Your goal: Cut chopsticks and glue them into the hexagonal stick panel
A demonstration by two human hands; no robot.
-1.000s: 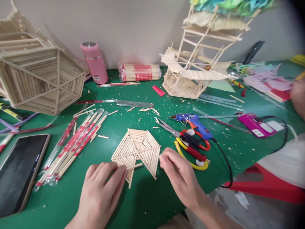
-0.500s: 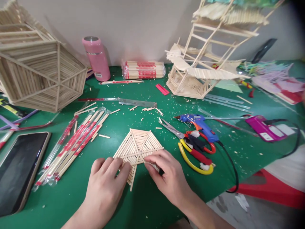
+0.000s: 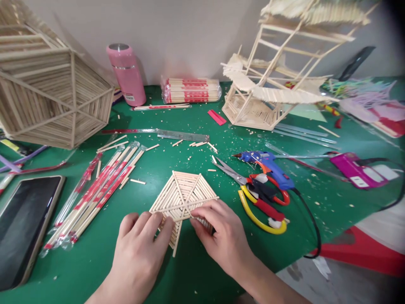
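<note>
A polygonal panel of thin wooden sticks (image 3: pixel 186 190), with crossing spokes over rows of sticks, lies flat on the green table. My left hand (image 3: pixel 142 240) rests at its lower left edge, fingers bent and closed on that edge. At the lower right, my right hand (image 3: pixel 218 232) pinches the end of a short wooden stick (image 3: pixel 182 218) that lies across the gap beside the lower spoke. Part of the panel's lower right side is hidden under my right fingers.
Right of the panel lie scissors (image 3: pixel 232 171), yellow-and-red handled pliers (image 3: pixel 262 215) and a blue glue gun (image 3: pixel 268 164) with its cord. Wrapped chopsticks (image 3: pixel 101 190) and a phone (image 3: pixel 28 228) lie left. Behind stand stick structures (image 3: pixel 57 97) (image 3: pixel 253 101) and a pink flask (image 3: pixel 126 76).
The short stick now shows across the gap below the panel's centre, by my right fingertips. My hands have barely moved; the view has shifted slightly.
</note>
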